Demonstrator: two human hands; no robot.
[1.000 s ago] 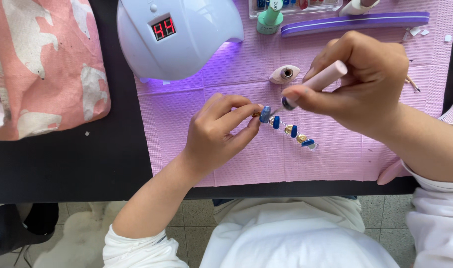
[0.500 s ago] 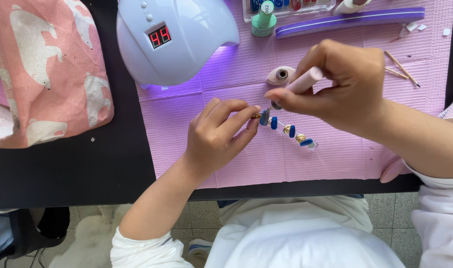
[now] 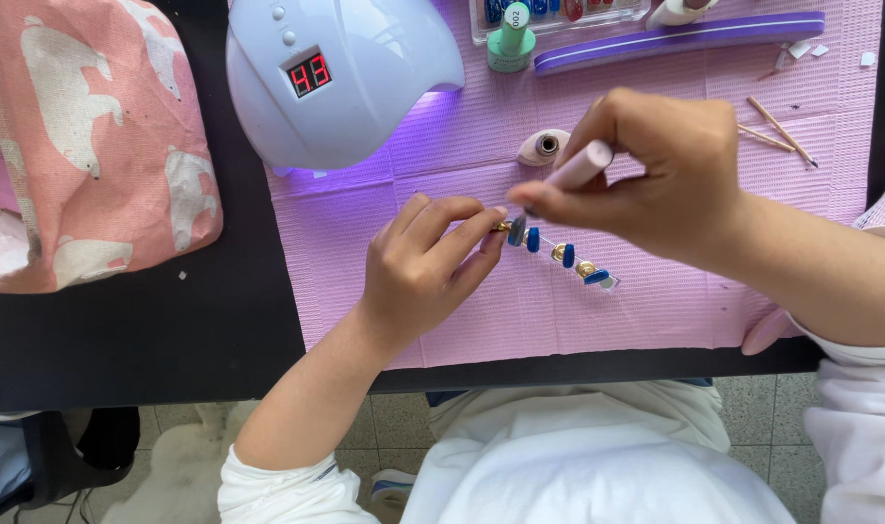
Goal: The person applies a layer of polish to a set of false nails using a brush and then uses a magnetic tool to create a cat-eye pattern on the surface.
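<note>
A strip of small blue nail tips on gold holders (image 3: 568,258) lies on the purple paper mat (image 3: 656,311). My left hand (image 3: 423,262) pinches the strip's left end between thumb and fingers. My right hand (image 3: 656,175) holds a pale pink brush handle (image 3: 580,165), its tip down on the leftmost blue nail tip (image 3: 517,231). An open small polish pot (image 3: 544,146) sits just behind the strip.
A white curing lamp (image 3: 336,78) with a red digital display glows violet at the back. A pink fabric bag (image 3: 83,136) lies left on the black table (image 3: 151,340). A mint bottle (image 3: 512,39), a purple nail file (image 3: 675,39) and wooden sticks (image 3: 777,126) lie behind.
My right hand has moved down and left, bringing the brush tip onto the leftmost nail tip. The lamp's display has counted down. My left hand stays on the strip.
</note>
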